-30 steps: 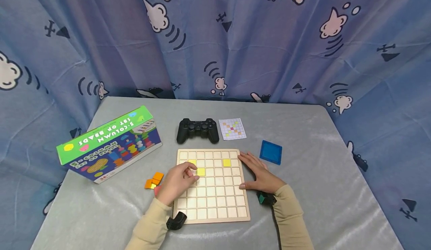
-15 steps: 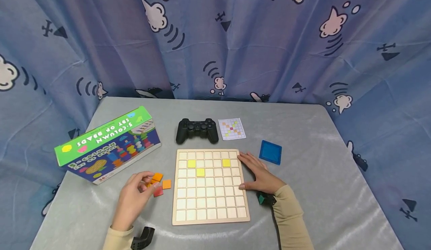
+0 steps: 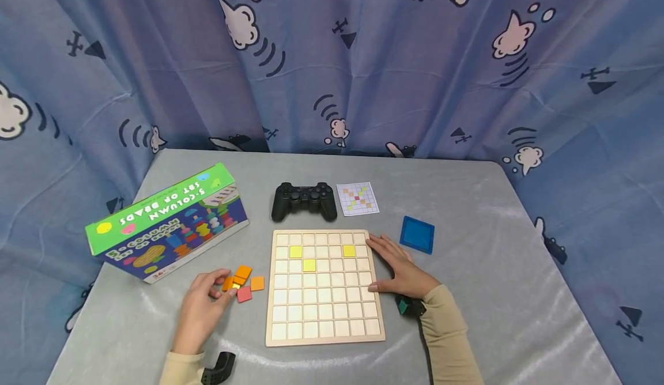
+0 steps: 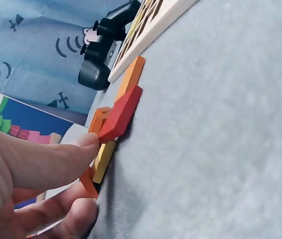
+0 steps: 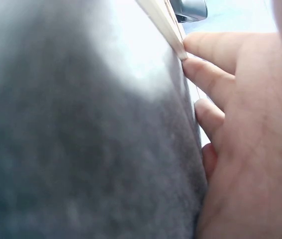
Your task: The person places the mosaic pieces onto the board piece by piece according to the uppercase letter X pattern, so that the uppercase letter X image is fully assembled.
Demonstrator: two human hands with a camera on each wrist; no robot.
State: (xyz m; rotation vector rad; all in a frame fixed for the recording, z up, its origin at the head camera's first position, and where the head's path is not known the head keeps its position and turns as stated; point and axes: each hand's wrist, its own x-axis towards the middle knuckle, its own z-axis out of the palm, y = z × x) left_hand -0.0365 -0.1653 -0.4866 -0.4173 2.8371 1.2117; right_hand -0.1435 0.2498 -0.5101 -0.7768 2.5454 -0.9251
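Observation:
My left hand (image 3: 199,307) is at a small cluster of loose square tiles left of the wooden grid board (image 3: 324,297). Its fingers are bent, with thumb and index finger spread about an orange tile (image 3: 227,283) on the near-left side. In the left wrist view, the thumb tip overlaps the corner of a red tile (image 4: 122,117), and a yellow tile (image 4: 102,162) lies just past it. Another orange tile (image 3: 257,283) sits apart, nearer the board. Three yellow tiles (image 3: 309,265) fill cells in the board's upper rows. My right hand (image 3: 402,271) rests along the board's right edge, fingers extended.
A black game controller (image 3: 304,202) and a printed grid card (image 3: 358,199) lie behind the board. To the right is a shallow blue tray (image 3: 417,235). A large green and blue toy box (image 3: 171,223) stands at the left. Patterned blue curtains hang behind the grey table.
My left hand has left the board and gone to the tiles on the left, then drawn slightly leftward there, uncovering the red tile. The right hand stays at the board's edge.

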